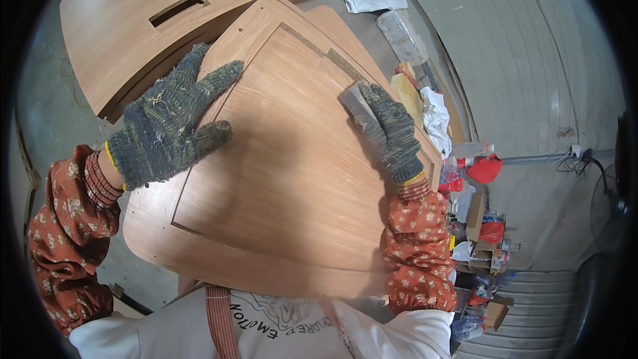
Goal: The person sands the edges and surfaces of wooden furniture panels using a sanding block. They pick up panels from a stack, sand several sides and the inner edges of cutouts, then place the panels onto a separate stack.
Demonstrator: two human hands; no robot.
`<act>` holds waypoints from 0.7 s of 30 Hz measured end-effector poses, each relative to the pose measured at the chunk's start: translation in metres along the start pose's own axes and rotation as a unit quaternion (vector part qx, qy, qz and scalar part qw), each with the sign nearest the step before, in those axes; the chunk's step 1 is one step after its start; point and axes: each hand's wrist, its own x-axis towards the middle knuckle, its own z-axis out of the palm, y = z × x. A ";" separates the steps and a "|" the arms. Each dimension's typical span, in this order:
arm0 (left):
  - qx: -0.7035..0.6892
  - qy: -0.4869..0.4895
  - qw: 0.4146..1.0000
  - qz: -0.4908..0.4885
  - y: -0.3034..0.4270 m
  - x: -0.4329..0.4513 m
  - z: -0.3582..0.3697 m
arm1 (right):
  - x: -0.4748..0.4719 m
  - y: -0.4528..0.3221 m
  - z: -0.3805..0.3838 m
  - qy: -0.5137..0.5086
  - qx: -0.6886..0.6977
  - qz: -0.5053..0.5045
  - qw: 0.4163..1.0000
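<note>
A wood-grain furniture panel (289,184) with a framed, recessed middle lies in front of me. My left hand (167,119), in a dark knitted work glove, rests on the panel's left border with its fingers spread and nothing in them. In my right hand (396,132), gloved the same way, is a flat grey block-like tool (358,102); its exact kind is unclear. That tool sits at the right side of the recess, just below a strip of bare particleboard (346,64). Small holes dot the panel's border.
A second wood-grain piece (114,25) with a rectangular cutout stands at the upper left. Along the right side are a clear plastic container (402,36), white plastic bags (435,109), a red object (484,168) and cardboard boxes (475,217). A fan (615,204) is at the far right.
</note>
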 end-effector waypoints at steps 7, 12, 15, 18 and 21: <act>-0.020 0.044 0.997 0.056 -0.009 -0.002 0.008 | -0.012 -0.025 -0.066 -0.215 0.424 0.280 0.834; -0.012 0.052 0.997 0.051 -0.008 -0.005 0.007 | -0.032 -0.017 -0.035 -0.097 0.346 0.339 0.869; -0.018 0.046 0.997 0.054 -0.006 -0.001 0.006 | 0.001 -0.016 -0.012 -0.115 0.060 0.227 0.965; -0.022 0.039 0.998 0.036 -0.007 -0.001 0.005 | 0.033 -0.011 -0.006 -0.087 0.071 0.135 0.985; -0.026 0.046 0.997 0.050 -0.008 -0.002 0.005 | 0.006 0.022 -0.020 -0.113 0.182 0.204 0.955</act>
